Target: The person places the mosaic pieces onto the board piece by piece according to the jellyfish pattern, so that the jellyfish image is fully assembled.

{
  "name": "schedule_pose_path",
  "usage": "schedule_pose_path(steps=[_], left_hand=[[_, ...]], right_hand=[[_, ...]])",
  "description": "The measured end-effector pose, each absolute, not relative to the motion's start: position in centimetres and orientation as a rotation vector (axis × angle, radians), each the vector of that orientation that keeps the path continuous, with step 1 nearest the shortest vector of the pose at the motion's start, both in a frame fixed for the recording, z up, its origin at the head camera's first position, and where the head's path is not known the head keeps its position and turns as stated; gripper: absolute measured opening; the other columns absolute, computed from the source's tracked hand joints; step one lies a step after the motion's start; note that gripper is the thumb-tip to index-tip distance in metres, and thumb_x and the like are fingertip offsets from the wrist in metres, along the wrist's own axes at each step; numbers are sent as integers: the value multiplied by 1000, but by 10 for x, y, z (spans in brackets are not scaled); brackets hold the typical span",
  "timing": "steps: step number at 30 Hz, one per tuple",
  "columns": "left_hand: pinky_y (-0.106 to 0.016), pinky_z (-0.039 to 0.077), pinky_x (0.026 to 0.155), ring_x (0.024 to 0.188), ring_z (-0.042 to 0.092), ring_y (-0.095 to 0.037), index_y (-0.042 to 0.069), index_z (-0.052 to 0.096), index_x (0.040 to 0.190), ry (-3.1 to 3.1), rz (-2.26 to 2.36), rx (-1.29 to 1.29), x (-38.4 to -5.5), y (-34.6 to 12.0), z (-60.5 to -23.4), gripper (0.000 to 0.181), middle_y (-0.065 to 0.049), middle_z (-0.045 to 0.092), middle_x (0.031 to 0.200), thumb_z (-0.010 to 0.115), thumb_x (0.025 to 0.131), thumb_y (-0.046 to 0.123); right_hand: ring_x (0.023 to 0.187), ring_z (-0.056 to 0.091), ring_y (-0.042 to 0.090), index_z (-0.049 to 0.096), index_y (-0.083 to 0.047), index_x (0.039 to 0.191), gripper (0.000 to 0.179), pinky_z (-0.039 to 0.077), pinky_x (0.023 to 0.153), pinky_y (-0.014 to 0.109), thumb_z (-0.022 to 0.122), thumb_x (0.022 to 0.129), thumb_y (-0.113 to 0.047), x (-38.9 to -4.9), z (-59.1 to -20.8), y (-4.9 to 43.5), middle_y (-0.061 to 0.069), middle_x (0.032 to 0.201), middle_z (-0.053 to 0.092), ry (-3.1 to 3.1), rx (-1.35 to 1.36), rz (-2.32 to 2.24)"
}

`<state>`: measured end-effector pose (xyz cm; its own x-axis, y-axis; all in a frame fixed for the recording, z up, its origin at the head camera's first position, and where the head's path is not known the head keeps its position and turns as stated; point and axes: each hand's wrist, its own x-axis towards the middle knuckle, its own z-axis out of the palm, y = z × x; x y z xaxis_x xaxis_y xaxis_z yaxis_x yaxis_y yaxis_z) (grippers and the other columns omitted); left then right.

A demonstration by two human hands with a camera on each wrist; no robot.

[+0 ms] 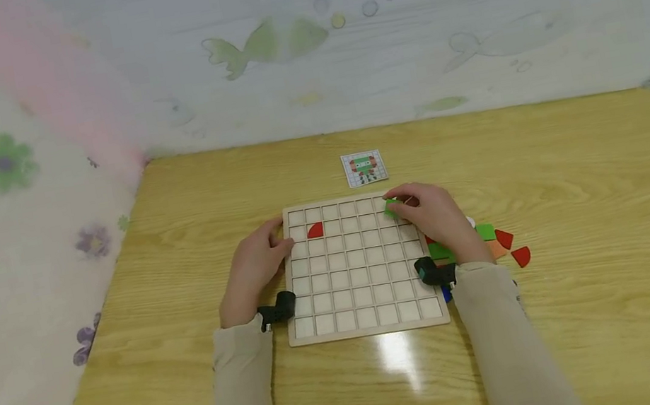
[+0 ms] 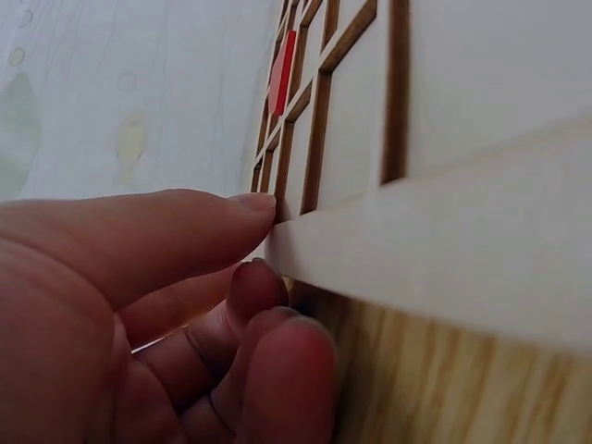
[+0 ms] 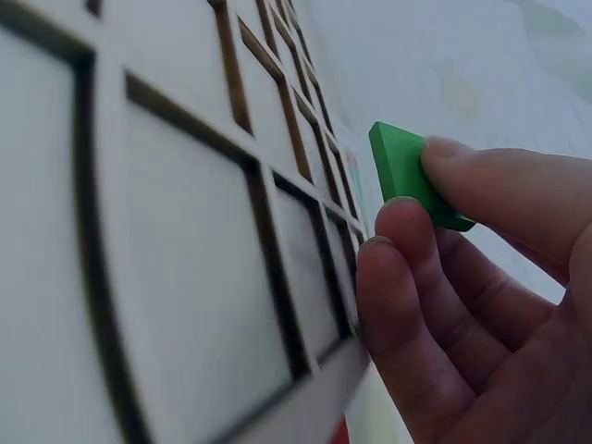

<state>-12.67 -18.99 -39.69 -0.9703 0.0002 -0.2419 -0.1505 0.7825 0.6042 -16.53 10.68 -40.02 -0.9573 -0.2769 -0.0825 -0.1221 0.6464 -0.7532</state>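
Observation:
A wooden grid board (image 1: 369, 331) with square cells lies on the table. My left hand (image 1: 253, 266) holds its left edge near the far corner; in the left wrist view the thumb (image 2: 236, 222) rests at the rim, other fingers curled beside it. Between thumb and fingers, my right hand (image 1: 435, 214) pinches a green square tile (image 3: 398, 166) over the board's far right cells. The tile is tilted and raised off the grid in the right wrist view. One red quarter-circle tile (image 1: 316, 230) sits in a cell of the second row, toward the left.
Loose pieces lie right of the board, partly hidden by my right arm: a green tile (image 1: 486, 232), an orange piece (image 1: 496, 249), a red quarter-circle (image 1: 521, 257) and several others. A small printed pattern card (image 1: 366, 180) lies beyond the board. A painted wall (image 1: 307, 98) borders the table's far edge.

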Motion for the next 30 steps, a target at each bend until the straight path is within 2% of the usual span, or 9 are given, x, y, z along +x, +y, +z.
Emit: schedule_pose_path(steps=[3, 11, 15, 19, 24, 30], left_hand=[[-30, 41, 59, 54, 54, -15, 17, 37, 136, 2748, 954, -96, -127, -188, -397, 52, 0, 56, 81, 54, 88, 30], [-30, 40, 62, 54, 54, -16, 19, 35, 138, 2738, 956, -151, -125, -186, -397, 55, -1, 56, 78, 54, 88, 32], [-30, 39, 61, 52, 53, -17, 19, 35, 138, 2753, 938, -137, -124, -188, -396, 54, -2, 56, 74, 53, 88, 33], [-30, 39, 61, 51, 53, -16, 18, 36, 137, 2761, 942, -125, -125, -190, -396, 53, -2, 56, 72, 52, 88, 32], [-30, 38, 62, 53, 53, -16, 16, 38, 136, 2756, 971, -120, -123, -192, -397, 52, -1, 56, 77, 54, 88, 28], [-30, 40, 60, 54, 54, -15, 19, 37, 137, 2741, 979, -131, -124, -189, -396, 54, -1, 57, 81, 55, 87, 29]], right_hand=[[84, 52, 17, 61, -23, 114, 27, 41, 76, 36, 55, 89, -29, -164, -400, 102, -1, 102, 58, 2677, -350, -1187], [98, 51, 19, 59, -24, 119, 29, 40, 84, 38, 49, 91, -22, -166, -394, 91, 2, 117, 54, 2653, -452, -1045], [94, 52, 17, 58, -22, 119, 30, 39, 83, 37, 51, 90, -22, -167, -395, 85, 1, 108, 57, 2620, -462, -1057], [89, 53, 14, 61, -19, 112, 25, 40, 82, 34, 57, 87, -23, -174, -396, 79, -2, 98, 60, 2599, -477, -1099], [87, 53, 12, 66, -22, 100, 16, 41, 80, 31, 59, 86, -24, -178, -399, 62, -4, 97, 60, 2589, -489, -1144], [86, 53, 14, 65, -23, 103, 18, 41, 79, 32, 56, 87, -23, -179, -398, 50, -3, 96, 59, 2572, -470, -1117]])
